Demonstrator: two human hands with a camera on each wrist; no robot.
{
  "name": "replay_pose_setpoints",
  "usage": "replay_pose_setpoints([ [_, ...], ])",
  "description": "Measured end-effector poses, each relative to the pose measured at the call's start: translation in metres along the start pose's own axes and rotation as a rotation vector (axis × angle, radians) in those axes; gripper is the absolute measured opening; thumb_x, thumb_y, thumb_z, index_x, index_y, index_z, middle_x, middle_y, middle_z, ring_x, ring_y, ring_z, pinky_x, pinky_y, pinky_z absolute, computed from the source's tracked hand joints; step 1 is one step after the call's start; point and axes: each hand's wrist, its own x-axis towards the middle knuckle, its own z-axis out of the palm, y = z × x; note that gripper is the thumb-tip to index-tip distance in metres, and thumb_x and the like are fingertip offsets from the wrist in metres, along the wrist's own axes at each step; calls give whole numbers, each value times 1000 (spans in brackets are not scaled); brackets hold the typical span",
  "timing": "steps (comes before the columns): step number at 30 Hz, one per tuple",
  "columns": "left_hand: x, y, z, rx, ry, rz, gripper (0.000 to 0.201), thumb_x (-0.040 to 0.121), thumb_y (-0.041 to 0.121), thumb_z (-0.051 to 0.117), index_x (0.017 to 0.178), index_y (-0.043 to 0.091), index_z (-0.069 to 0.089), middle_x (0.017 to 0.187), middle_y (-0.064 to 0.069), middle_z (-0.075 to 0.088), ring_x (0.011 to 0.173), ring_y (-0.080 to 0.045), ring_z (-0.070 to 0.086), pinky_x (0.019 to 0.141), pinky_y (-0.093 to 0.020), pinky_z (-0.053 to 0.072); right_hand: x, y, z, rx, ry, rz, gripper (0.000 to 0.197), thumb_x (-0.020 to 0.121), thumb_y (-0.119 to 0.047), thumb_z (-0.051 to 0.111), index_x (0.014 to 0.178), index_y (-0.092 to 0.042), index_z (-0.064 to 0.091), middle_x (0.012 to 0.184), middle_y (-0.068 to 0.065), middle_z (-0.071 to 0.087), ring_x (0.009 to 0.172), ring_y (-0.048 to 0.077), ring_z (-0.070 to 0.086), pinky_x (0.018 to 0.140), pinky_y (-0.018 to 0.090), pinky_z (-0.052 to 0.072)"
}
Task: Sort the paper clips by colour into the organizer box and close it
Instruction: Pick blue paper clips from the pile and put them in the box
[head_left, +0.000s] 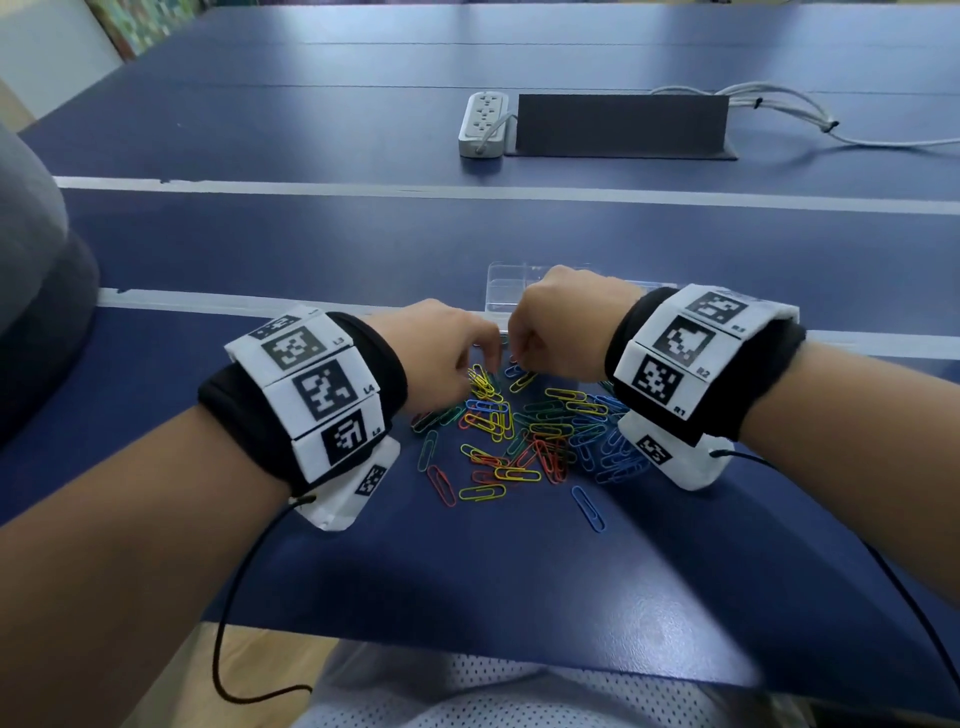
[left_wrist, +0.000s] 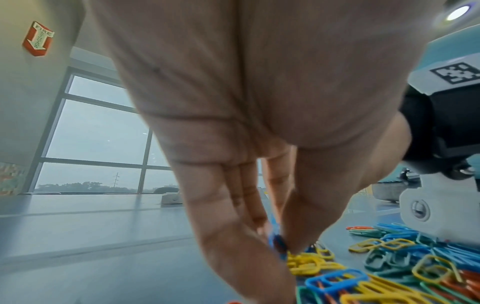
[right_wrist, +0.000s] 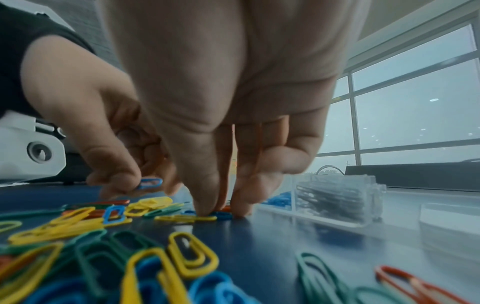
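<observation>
Blue, yellow, green and red paper clips (head_left: 540, 436) lie heaped on the worktop (head_left: 519, 571) just before the clear organizer box (right_wrist: 337, 197). Left hand (head_left: 441, 348) pinches a blue clip (right_wrist: 149, 183); right hand (head_left: 561, 322) fingers (right_wrist: 205, 197) press together onto clips beside the box.

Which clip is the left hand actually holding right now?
The blue clip, pinched off the table in the left hand; the other clips lie loose on the table.
</observation>
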Motion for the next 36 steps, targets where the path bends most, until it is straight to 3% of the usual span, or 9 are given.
replay_pose_setpoints([
  [5,3,9,2,28,-11,22,18,84,13,46,76,25,58,66,9,49,79,-20,52,73,-30,47,-3,-3,-2,-65,32,19,25,88,-25,54,109,-25,67,115,9,61,103,34,60,70,32,39],
  [10,7,11,5,57,-11,82,13,78,24,60,88,26,70,81,5,56,80,-18,53,74,-28,49,-3,-5,-7,-112,-14,22,27,87,-29,58,113,-25,66,113,7,62,93,31,60,69,33,40],
  [14,13,12,5,137,13,128,16,79,25,66,93,25,73,78,7,49,79,-12,44,72,-23,41,-1,-6,-7,-185,-19,11,22,85,-28,62,106,-21,67,98,6,57,82,30,54,67,31,38],
  [19,13,7,5,143,20,146,13,78,23,60,83,21,72,73,6,54,77,-15,47,76,-31,51,-2,-6,-7,-230,-21,25,8,88,-24,54,80,-20,54,67,1,33,70,27,42,65,32,38],
  [21,13,5,6,120,9,125,11,77,22,61,82,21,71,80,5,54,79,-15,49,74,-29,50,-4,-7,-7,-236,-54,23,17,87,-28,56,73,-21,47,63,-1,30,64,26,42,64,32,40],
  [24,12,4,8,53,31,112,9,75,24,62,79,21,69,79,6,51,79,-15,50,76,-30,49,-5,-5,-6,-235,-55,34,17,85,-26,56,71,-19,50,63,-1,33,52,21,38,61,32,40],
  [27,14,1,9,4,52,91,14,79,24,58,82,18,70,83,1,57,83,-20,53,84,-35,51,-5,0,-6,-187,-50,38,10,88,-22,54,85,-18,63,72,2,43,67,27,49,62,30,39],
  [30,17,-2,8,-1,40,57,20,87,24,54,94,20,72,85,0,55,89,-22,56,88,-35,49,-5,5,-8,-110,-57,14,20,89,-18,54,98,-28,69,84,0,44,85,30,57,66,29,39],
  [36,14,-7,-3,-158,44,-6,24,92,17,48,103,29,67,79,8,62,76,-18,61,76,-21,41,-10,5,-8,-167,-28,13,20,89,-22,52,99,-27,69,83,2,40,75,28,46,67,29,36],
])
